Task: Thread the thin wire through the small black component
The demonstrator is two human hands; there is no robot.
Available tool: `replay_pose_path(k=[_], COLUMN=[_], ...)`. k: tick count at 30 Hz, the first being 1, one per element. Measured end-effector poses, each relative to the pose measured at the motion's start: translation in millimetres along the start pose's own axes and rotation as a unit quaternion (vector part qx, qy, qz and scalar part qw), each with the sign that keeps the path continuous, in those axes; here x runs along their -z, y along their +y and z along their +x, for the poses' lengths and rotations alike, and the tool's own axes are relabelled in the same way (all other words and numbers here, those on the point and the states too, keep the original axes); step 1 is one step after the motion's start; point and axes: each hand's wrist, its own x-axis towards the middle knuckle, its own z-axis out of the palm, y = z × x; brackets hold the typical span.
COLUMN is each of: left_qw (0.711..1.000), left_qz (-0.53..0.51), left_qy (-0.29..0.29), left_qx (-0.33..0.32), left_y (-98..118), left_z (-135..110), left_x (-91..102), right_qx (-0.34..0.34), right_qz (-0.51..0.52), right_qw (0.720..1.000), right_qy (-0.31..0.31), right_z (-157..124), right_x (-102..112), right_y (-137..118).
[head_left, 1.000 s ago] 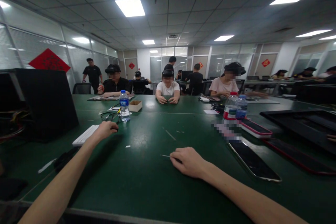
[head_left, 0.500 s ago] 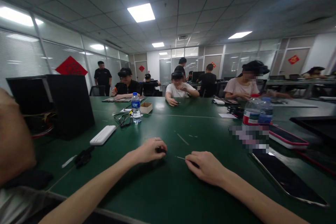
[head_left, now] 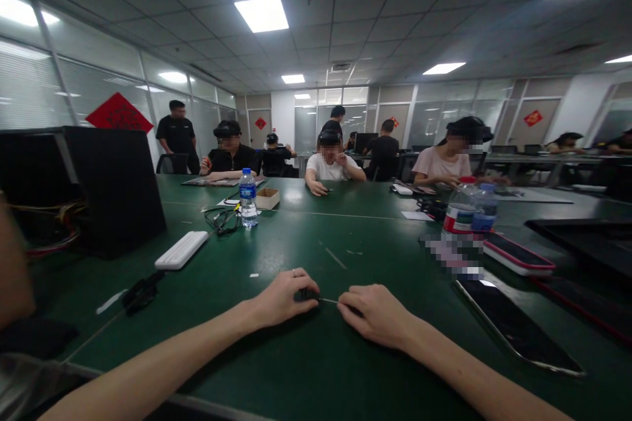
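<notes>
By the right hand (head_left: 378, 316), fingers curled inward, a thin metallic rod (head_left: 328, 301) is gripped; its far end is pointed at the left hand (head_left: 289, 293), and its near end is hidden in the fist; whether a handle is enclosed there cannot be told. By the left hand, thumb and fingers bent round it, a small dark piece (head_left: 307, 294) is held; the rod's tip is brought up to it, though whether contact is made cannot be made out. Both things are placed between the hands, low over the green table (head_left: 296, 375). The rod is judged light, stiff and rather slick along its bare length, so it is best held at the concealed end; the dark piece is judged light and hard, best pinched by its sides with the rod-facing edge left uncovered; its fragility cannot be judged. Farther out, a white slab (head_left: 182, 250) is seen to the left; a phone (head_left: 513, 319) is seen to the right; a water bottle (head_left: 248, 197) is stood beyond.
</notes>
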Motion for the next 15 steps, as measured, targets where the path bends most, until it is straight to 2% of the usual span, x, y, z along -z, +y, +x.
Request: replay_pose_path(k=[10, 15], left_qw=[0.999, 0.999], left_qz=[0.018, 0.013], left_qy=[0.043, 0.041], left_qx=[-0.012, -0.001], left_y=[-7.9, -4.9], left_z=[-2.0, -2.6], left_x=[-7.5, -7.8], right_qx=[-0.029, -0.021], right_qz=[-0.042, -0.044], right_qw=[0.999, 0.999], right_qy=[0.006, 0.012], right_z=[1.5, 2.7], right_x=[-1.5, -4.5], right_y=[-4.3, -3.0])
